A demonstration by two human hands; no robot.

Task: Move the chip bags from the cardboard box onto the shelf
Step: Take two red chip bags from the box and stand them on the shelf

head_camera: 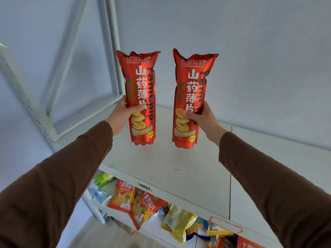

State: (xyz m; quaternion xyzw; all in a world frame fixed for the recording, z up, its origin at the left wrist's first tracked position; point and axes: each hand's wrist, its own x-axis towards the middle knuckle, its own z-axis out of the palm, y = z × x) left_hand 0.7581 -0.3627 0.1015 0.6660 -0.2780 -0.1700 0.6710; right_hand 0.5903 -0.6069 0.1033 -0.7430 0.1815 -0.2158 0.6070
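Person's holding two tall red chip bags upright over the top shelf (179, 158), w/ the left hand (123, 113) wrapping its grip around the left chip bag (141, 97) at mid-height and the right hand (202, 117) doing the same on the right chip bag (191, 101). Both bags are hanging just above the shelf board, apart from each other, not yet set down. Best approach, imo: lowering them straight so the bottoms land flat, pushing back toward the wall (250, 59), then easing each grip off slowly since they're narrow and probably tippy. Cardboard box isn't in view.
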